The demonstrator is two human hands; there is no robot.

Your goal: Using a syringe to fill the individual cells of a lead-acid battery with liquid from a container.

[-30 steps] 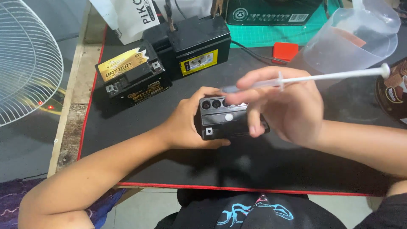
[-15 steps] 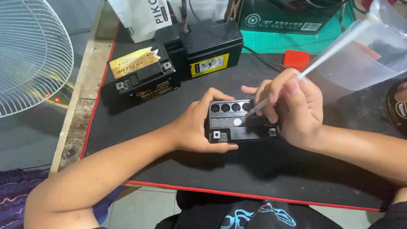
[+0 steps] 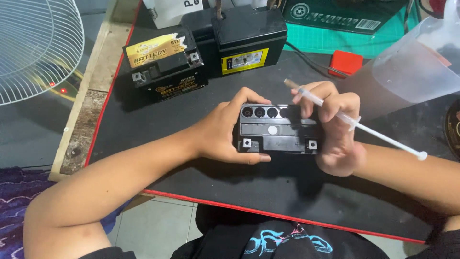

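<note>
A small black battery (image 3: pixel 278 128) with a row of round filler holes on top lies on the black mat (image 3: pixel 158 124) in front of me. My left hand (image 3: pixel 225 129) grips its left end. My right hand (image 3: pixel 335 129) rests against its right end and holds a clear syringe (image 3: pixel 345 117) across the fingers. The syringe's tip points up and left above the holes, and its plunger rod sticks out to the lower right.
Two larger black batteries stand at the back: one with a yellow label (image 3: pixel 165 64) and one with a yellow sticker (image 3: pixel 249 41). A clear plastic jug (image 3: pixel 417 67) lies at the right, a small red block (image 3: pixel 346 63) beside it. A white fan grille (image 3: pixel 33 48) is at the left.
The syringe has swung from pointing down into the battery's holes to lying across my right hand with its tip up and left. My left hand has kept its grip on the battery.
</note>
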